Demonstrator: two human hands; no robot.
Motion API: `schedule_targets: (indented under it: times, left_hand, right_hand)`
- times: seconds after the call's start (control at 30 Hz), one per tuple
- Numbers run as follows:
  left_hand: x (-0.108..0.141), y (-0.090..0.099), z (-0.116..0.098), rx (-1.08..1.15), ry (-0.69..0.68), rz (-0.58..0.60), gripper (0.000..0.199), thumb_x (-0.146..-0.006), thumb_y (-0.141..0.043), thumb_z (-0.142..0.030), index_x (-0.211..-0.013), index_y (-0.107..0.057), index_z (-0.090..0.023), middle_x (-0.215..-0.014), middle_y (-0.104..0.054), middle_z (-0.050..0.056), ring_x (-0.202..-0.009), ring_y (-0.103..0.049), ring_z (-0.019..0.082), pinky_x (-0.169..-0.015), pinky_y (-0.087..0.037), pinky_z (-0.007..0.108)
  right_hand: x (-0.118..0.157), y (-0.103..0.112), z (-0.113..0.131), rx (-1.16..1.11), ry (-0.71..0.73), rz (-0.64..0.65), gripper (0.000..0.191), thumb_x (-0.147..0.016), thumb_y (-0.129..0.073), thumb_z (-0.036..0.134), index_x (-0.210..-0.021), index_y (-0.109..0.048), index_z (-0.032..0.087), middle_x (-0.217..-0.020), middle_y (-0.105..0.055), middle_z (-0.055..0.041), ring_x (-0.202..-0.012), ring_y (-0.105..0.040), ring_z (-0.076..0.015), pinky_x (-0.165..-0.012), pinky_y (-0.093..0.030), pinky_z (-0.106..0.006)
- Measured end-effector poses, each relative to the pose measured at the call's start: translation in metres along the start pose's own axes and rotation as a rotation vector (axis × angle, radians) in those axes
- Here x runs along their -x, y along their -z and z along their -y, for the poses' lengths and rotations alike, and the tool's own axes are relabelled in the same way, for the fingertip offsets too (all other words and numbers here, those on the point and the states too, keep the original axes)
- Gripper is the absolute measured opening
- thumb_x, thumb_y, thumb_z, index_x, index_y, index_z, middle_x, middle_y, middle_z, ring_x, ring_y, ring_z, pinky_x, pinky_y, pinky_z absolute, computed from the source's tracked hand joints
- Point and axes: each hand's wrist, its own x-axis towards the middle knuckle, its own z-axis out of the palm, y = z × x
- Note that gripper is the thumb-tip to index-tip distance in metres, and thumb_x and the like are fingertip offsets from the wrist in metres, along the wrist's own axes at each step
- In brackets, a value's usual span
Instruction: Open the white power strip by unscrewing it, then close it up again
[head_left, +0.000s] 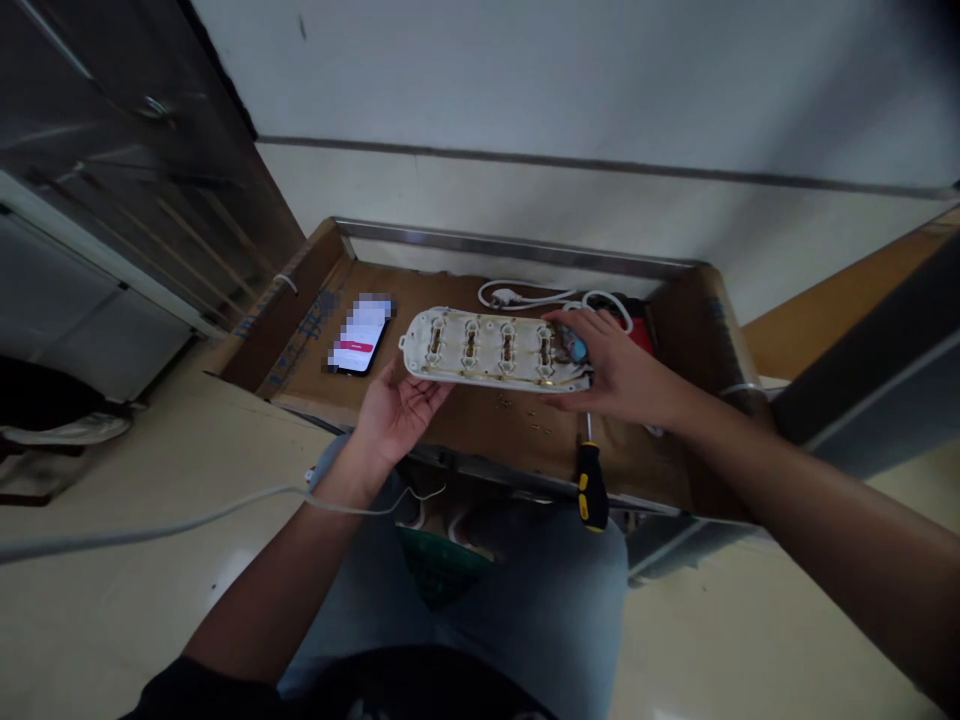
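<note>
An opened white power strip (487, 350) is held up over the brown cardboard-lined shelf, its inside facing me. Metal contacts and strips show in several socket slots, and a small blue part (574, 347) sits at its right end. My right hand (611, 365) grips that right end, thumb below and fingers above. Palm up, my left hand (397, 410) is at the strip's lower left, fingers loosely stretched beneath its edge; whether it bears weight I cannot tell. A screwdriver (592, 485) with a black and yellow handle lies below my right hand, its handle jutting over the shelf's front edge.
A lit phone (361, 338) lies on the shelf (480, 425) at left. Several small screws (536, 420) are scattered near the front. A white cord with a plug (506, 297) coils at the back, near a red item (643, 335). A loose pale cable (247, 497) crosses by my left forearm.
</note>
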Motion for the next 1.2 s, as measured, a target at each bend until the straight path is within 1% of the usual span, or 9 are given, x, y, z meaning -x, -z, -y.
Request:
schedule_targets:
  times: [0.13,0.27,0.4,0.57,0.67,0.8,0.87,1.0,1.2]
  left_hand:
    - [-0.002,-0.001,0.003,-0.094,-0.055,0.021,0.043,-0.105,-0.041,-0.051,-0.115,-0.066,-0.018,-0.122,-0.077,0.015,-0.133,-0.067,0.026,-0.109,-0.061,0.039]
    - [-0.001,-0.009,0.003,0.142,0.053,-0.063,0.039,-0.109,-0.037,-0.041,-0.119,-0.066,-0.018,-0.113,-0.078,0.012,-0.119,-0.073,0.022,-0.106,-0.062,0.035]
    - [0.001,-0.015,0.001,0.342,0.131,-0.139,0.052,-0.112,-0.031,-0.046,-0.130,-0.065,-0.010,-0.101,-0.078,0.013,-0.100,-0.077,0.023,-0.100,-0.064,0.037]
    - [0.003,-0.013,0.001,0.385,0.121,-0.092,0.057,-0.111,-0.034,-0.050,-0.142,-0.060,-0.008,-0.103,-0.079,0.015,-0.102,-0.077,0.026,-0.098,-0.065,0.039]
    - [0.005,-0.011,0.002,0.357,0.124,-0.074,0.054,-0.110,-0.039,-0.047,-0.134,-0.064,-0.006,-0.103,-0.079,0.015,-0.100,-0.077,0.024,-0.098,-0.065,0.036]
    - [0.009,-0.009,0.004,0.262,0.052,-0.029,0.027,-0.102,-0.047,-0.021,-0.109,-0.072,-0.011,-0.098,-0.080,0.009,-0.093,-0.076,0.018,-0.105,-0.063,0.037]
    - [0.012,-0.006,0.006,0.200,0.021,-0.018,0.022,-0.097,-0.050,-0.013,-0.100,-0.072,-0.011,-0.098,-0.080,0.009,-0.094,-0.076,0.017,-0.107,-0.062,0.037]
    - [0.017,-0.001,0.007,0.064,-0.045,-0.002,0.017,-0.093,-0.061,-0.011,-0.103,-0.074,-0.008,-0.109,-0.081,0.012,-0.101,-0.077,0.018,-0.106,-0.063,0.038]
    - [0.017,-0.002,0.004,-0.059,-0.089,-0.088,0.009,-0.087,-0.070,-0.007,-0.092,-0.077,-0.009,-0.096,-0.082,0.008,-0.083,-0.077,0.015,-0.094,-0.067,0.034]
  right_hand:
    - [0.000,-0.001,0.000,0.047,0.002,0.024,0.097,-0.076,-0.074,0.076,-0.148,-0.050,0.015,-0.134,-0.065,-0.0204,-0.118,-0.061,-0.0408,-0.108,-0.047,-0.059]
    - [0.000,-0.002,-0.002,0.054,0.004,0.021,0.098,-0.078,-0.073,0.074,-0.149,-0.049,0.011,-0.139,-0.063,-0.0219,-0.122,-0.060,-0.0403,-0.110,-0.046,-0.057]
    - [0.001,-0.004,-0.005,0.081,0.006,0.039,0.097,-0.077,-0.075,0.073,-0.148,-0.049,0.012,-0.138,-0.064,-0.0213,-0.119,-0.061,-0.0399,-0.108,-0.047,-0.056]
    - [0.002,-0.008,-0.008,0.117,-0.002,0.049,0.097,-0.075,-0.076,0.073,-0.147,-0.051,0.014,-0.135,-0.066,-0.0199,-0.118,-0.062,-0.0410,-0.108,-0.046,-0.055]
    - [0.002,-0.010,-0.007,0.152,-0.019,0.070,0.098,-0.073,-0.078,0.070,-0.147,-0.052,0.012,-0.131,-0.067,-0.0202,-0.117,-0.062,-0.0416,-0.107,-0.047,-0.056]
    - [0.002,-0.010,-0.007,0.141,-0.002,0.059,0.095,-0.077,-0.074,0.070,-0.149,-0.050,0.013,-0.132,-0.066,-0.0202,-0.118,-0.062,-0.0411,-0.107,-0.048,-0.057]
    - [0.002,-0.009,-0.008,0.138,-0.005,0.053,0.095,-0.077,-0.073,0.071,-0.148,-0.050,0.012,-0.133,-0.066,-0.0208,-0.117,-0.063,-0.0416,-0.107,-0.048,-0.058]
    - [0.001,-0.008,-0.012,0.133,-0.020,0.051,0.098,-0.074,-0.076,0.071,-0.147,-0.052,0.010,-0.134,-0.066,-0.0215,-0.117,-0.063,-0.0425,-0.107,-0.048,-0.058]
    - [0.001,-0.007,-0.014,0.127,0.009,0.042,0.096,-0.075,-0.075,0.071,-0.149,-0.052,0.015,-0.134,-0.067,-0.0191,-0.115,-0.063,-0.0403,-0.105,-0.048,-0.055]
